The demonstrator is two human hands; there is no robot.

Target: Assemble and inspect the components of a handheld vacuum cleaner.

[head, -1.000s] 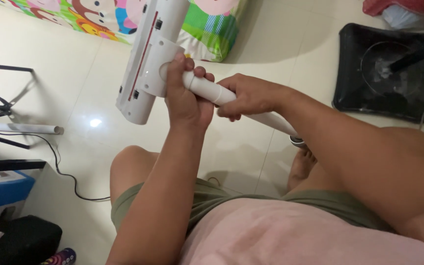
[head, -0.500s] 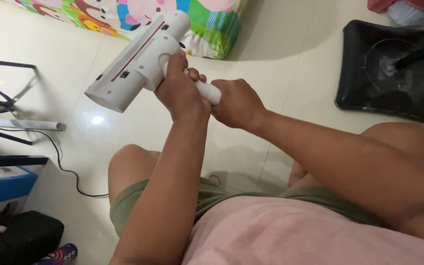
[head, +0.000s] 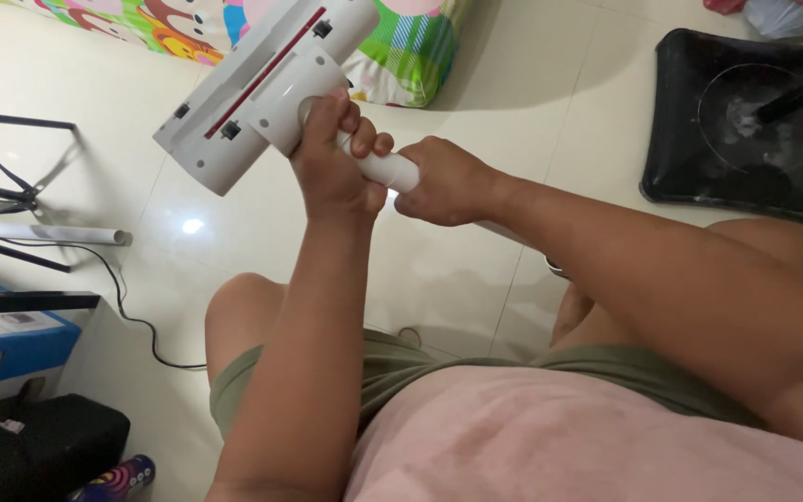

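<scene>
While gripping the neck of the white vacuum head (head: 257, 88), left hand (head: 327, 163) clenched; right hand (head: 443, 181) clamped on the white tube (head: 390, 170) just beside it. Since half a second ago, head tipped slightly upward, so likely being twisted on the tube. Jutting up-left beyond the left hand's knuckles.

left hand (head: 332, 167) wrapped round the neck joint of a white vacuum floor head (head: 257, 88), red strip facing up | right hand (head: 443, 181) gripping the white tube (head: 392, 170) just behind it; hands nearly touching | below: cream tile floor (head: 532, 93); cartoon-print cushion (head: 234, 23) behind; black fan base (head: 745, 121) off right
</scene>
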